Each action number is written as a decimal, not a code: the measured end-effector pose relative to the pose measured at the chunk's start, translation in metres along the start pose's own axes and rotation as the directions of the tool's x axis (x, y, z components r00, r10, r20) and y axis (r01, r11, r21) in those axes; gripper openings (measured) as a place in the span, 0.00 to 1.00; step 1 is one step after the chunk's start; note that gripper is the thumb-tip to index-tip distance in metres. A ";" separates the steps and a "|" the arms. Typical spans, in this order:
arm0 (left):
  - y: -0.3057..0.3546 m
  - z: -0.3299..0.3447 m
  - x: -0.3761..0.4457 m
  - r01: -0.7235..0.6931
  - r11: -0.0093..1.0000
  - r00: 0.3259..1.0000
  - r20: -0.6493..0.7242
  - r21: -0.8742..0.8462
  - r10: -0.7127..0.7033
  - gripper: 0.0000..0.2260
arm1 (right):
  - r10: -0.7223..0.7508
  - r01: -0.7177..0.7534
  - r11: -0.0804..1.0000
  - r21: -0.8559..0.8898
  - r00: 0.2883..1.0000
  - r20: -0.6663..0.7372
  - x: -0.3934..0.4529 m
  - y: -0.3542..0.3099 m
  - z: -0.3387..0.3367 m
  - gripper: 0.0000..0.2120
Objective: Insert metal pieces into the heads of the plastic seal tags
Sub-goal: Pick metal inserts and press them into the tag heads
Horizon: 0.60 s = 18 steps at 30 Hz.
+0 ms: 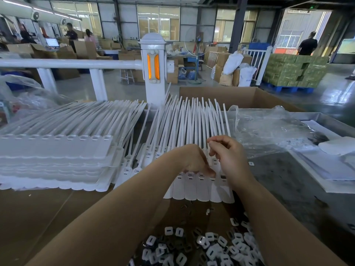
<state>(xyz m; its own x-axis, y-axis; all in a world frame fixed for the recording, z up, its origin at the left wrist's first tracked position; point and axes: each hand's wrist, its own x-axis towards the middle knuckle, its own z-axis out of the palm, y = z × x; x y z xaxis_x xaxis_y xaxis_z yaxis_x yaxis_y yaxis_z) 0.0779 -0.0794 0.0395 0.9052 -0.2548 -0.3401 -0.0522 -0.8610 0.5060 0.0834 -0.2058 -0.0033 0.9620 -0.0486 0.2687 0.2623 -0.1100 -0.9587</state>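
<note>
Nearest the camera: heap of small pieces (pixel 207 246) on brown cardboard (pixel 48 214), white square ones with a slot mixed with darker metal ones, between the person's two forearms.

Beyond the heap, a joined strip of white seal tags (pixel 199 191) lies flat on the bench, heads in a row, thin tails fanned away toward a cardboard box (pixel 249 96).

Left hand (pixel 194 160) comes down on the row of heads, fingers bent, fingertips pressing at one head near the strip's right end. Whether a piece sits under the fingertips cannot be told.

Right hand (pixel 228 154) hovers just beside it, over the tails, fingers curled, thumb and forefinger pinched together; anything held is too small to see.

To the left, a tall stack of tag strips (pixel 55 160), tails pointing up and right. To the right, crumpled clear plastic (pixel 269 131) on a grey metal tabletop (pixel 288 185).

Behind the bench, a white railing (pixel 67 64) with an orange-lit post (pixel 153 70).
</note>
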 end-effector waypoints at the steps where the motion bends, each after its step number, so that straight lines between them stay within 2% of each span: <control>1: -0.001 0.000 -0.001 -0.007 1.000 1.000 -0.001 -0.020 0.007 0.16 | 0.008 -0.008 1.000 0.007 1.000 -0.004 0.000 0.000 0.000 0.07; 5: -0.002 0.000 0.002 -0.006 1.000 1.000 0.020 -0.025 0.007 0.16 | 0.018 -0.018 1.000 0.013 1.000 -0.005 0.001 0.001 0.000 0.07; 10: 0.001 0.002 0.007 0.022 0.999 0.999 -0.032 -0.032 -0.023 0.15 | 0.007 -0.007 1.000 0.011 1.000 0.000 0.002 0.001 0.000 0.08; 13: 0.004 0.004 0.006 0.034 0.999 0.997 -0.065 0.020 -0.032 0.14 | 0.002 -0.002 1.000 -0.001 1.000 0.005 0.001 0.001 0.001 0.08; 18: 0.002 0.008 0.008 0.081 0.995 0.992 -0.101 0.053 -0.075 0.18 | -0.007 0.007 1.000 -0.010 1.000 0.006 -0.001 0.000 0.002 0.08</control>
<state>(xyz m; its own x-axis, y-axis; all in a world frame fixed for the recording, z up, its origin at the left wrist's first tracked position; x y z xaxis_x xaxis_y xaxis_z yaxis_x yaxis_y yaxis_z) 0.0820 -0.0870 0.0313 0.9446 -0.1433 -0.2952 -0.0011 -0.9009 0.4340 0.0831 -0.2039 -0.0038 0.9606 -0.0422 0.2749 0.2682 -0.1201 -0.9558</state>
